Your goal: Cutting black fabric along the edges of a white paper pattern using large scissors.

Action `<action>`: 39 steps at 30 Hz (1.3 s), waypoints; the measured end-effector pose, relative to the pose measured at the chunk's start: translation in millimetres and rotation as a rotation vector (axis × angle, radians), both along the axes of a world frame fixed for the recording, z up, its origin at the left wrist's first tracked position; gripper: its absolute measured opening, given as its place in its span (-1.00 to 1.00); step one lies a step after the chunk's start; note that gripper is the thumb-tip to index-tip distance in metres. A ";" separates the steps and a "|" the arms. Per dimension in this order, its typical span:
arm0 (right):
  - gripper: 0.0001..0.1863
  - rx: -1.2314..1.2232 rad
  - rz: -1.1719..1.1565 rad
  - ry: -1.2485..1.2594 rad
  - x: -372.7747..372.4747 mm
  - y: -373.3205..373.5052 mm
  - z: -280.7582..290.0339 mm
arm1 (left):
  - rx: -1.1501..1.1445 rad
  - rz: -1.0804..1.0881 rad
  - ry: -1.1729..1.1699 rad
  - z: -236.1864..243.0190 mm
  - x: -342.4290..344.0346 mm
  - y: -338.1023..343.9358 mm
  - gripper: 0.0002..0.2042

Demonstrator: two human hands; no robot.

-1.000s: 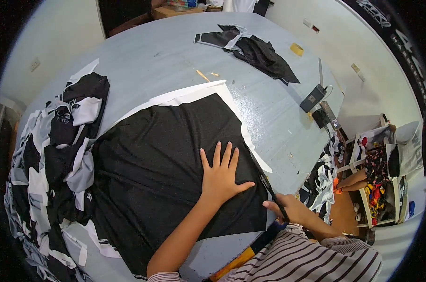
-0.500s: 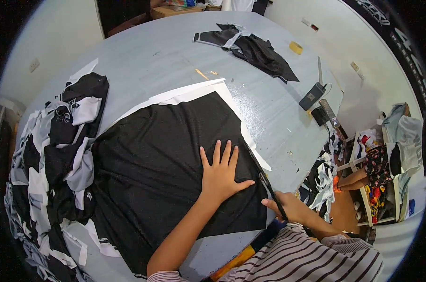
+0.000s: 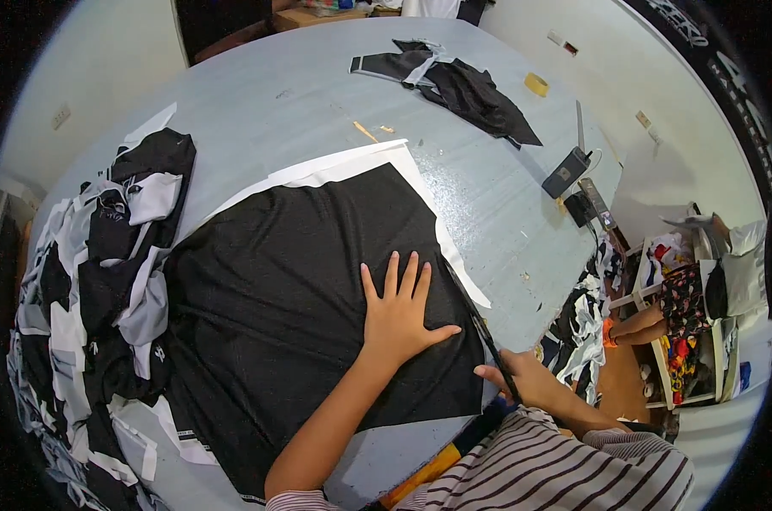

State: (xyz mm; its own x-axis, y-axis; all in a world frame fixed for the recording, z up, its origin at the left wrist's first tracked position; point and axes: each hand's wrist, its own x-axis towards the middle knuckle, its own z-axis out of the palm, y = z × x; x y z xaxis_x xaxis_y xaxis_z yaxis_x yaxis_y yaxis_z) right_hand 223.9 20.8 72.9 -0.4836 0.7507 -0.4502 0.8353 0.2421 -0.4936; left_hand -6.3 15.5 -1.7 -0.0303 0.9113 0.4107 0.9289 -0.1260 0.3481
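A large piece of black fabric is spread over the table, with white edges showing along its far and right sides. My left hand lies flat on the fabric, fingers spread. Close by on the right, my right hand is wrapped round the handles of a pair of scissors. The blades run along the fabric's right edge and point away from me. Part of the handles is hidden inside my fingers.
Black, grey and white garment pieces are heaped at the table's left. More dark fabric, a roll of yellow tape and a black router-like box lie toward the far right. Scraps hang beside the table; a person stands by shelves.
The person by the shelves has shifted, and the pale cloth near them has moved. My hands, the scissors and the black fabric stay almost where they were.
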 end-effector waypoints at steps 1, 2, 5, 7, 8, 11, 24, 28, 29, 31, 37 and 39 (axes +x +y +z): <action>-0.29 0.016 0.010 0.012 0.8 -0.2 -1.1 | 0.004 0.001 -0.001 0.0 0.0 0.1 -0.06; -0.29 0.015 0.009 0.012 0.6 -0.8 -0.8 | 0.003 0.000 -0.001 -0.1 0.1 0.0 -0.06; -0.31 0.025 0.003 0.003 0.3 -2.8 2.9 | 0.002 -0.003 -0.008 -0.6 0.6 0.3 -0.06; -0.28 -0.021 -0.011 0.010 1.3 -2.1 7.1 | 0.018 0.001 0.015 -2.4 1.1 1.7 -0.05; -0.28 -0.026 -0.008 0.011 0.2 -1.0 10.1 | 0.013 0.004 0.016 -3.3 0.9 1.1 -0.05; -0.25 -0.195 -0.092 -0.001 -3.9 5.9 17.7 | 0.007 0.006 0.016 -3.6 0.1 0.3 -0.05; -0.15 -0.150 0.017 -0.032 -19.4 21.1 16.8 | -0.028 0.010 0.008 -1.1 1.9 -1.1 0.00; -0.19 -0.163 -0.046 -0.018 -28.9 18.3 22.0 | -0.047 0.007 0.005 -1.3 0.5 -1.7 0.01; -0.19 -0.162 -0.045 -0.019 -28.4 18.6 21.2 | -0.046 0.008 0.004 -0.9 0.2 -1.8 0.01; -0.30 -0.128 -0.012 -0.022 -26.2 19.2 17.1 | -0.053 0.011 0.007 -0.3 0.0 -2.2 0.01; -0.25 -0.066 -0.022 -0.072 -19.7 21.1 4.3 | -0.065 0.011 0.025 -1.0 0.8 -1.0 0.03; -0.27 -0.091 -0.059 -0.054 -21.5 19.5 6.5 | -0.056 0.010 0.024 -0.5 0.5 -1.5 0.02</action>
State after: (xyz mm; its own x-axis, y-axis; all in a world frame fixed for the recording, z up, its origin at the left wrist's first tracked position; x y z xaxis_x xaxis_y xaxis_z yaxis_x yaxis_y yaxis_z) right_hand 202.4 40.3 79.5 -0.4135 0.7319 -0.5416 0.8725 0.1485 -0.4656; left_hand -5.8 14.0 -2.2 -0.0297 0.9324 0.3601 0.9382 -0.0982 0.3317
